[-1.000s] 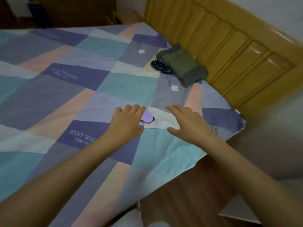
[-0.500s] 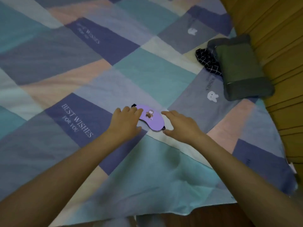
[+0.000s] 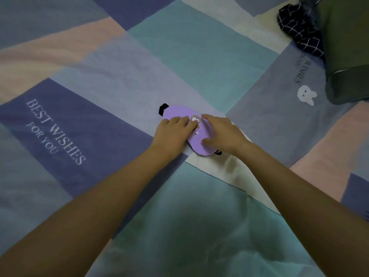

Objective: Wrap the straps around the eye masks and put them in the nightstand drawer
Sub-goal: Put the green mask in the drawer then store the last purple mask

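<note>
A purple eye mask (image 3: 196,145) with a small cartoon print lies flat on the patchwork bedspread (image 3: 179,56). Its black strap (image 3: 163,109) peeks out at the upper left end, and a bit shows at the lower right end. My left hand (image 3: 171,134) lies on the mask's left half, fingers flat and pressing down. My right hand (image 3: 223,134) covers the right half, its thumb on the lower part and its fingers curled over the upper edge.
A dark green pillow (image 3: 347,47) sits at the top right, with a black checked cloth (image 3: 299,31) tucked beside it. The bedspread stretches away to the left and toward me. No nightstand or drawer is in view.
The view has dropped and closed in on the bed. Both hands have moved from beside the mask onto it, the left from its left end and the right from its right end.
</note>
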A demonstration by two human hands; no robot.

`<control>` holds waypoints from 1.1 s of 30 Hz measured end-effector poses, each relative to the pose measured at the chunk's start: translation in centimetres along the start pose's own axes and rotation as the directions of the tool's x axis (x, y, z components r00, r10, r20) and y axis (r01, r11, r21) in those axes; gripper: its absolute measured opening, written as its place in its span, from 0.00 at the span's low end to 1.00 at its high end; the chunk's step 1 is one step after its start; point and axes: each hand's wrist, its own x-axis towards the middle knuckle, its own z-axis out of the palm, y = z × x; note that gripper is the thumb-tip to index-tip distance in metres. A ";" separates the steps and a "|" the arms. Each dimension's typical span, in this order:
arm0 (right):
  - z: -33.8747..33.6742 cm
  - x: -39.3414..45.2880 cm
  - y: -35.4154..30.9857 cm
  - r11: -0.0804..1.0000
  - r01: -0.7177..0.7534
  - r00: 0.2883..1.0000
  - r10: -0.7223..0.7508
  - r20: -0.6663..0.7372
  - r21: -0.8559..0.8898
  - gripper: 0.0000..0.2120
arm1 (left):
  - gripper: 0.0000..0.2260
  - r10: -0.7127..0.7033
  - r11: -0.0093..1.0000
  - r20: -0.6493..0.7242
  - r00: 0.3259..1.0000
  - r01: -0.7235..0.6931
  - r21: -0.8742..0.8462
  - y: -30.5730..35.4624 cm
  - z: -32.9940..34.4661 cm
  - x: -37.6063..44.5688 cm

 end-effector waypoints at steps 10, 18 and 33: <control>1.0 0.7 0.1 0.836 0.058 0.989 0.026 -0.144 0.546 0.39 | 0.18 -0.267 0.736 -0.175 0.948 0.083 -0.672 -0.5 -2.0 -0.2; -1.8 -0.7 -2.2 0.291 0.118 0.974 0.152 -0.167 0.949 0.32 | 0.11 -0.302 -0.397 0.186 0.935 0.054 -0.916 -0.9 -6.0 0.6; 2.3 -3.1 -4.7 0.083 0.013 0.971 0.235 -0.032 0.996 0.12 | 0.08 -0.544 -0.496 0.254 0.800 -0.063 -0.866 -0.9 -5.3 0.5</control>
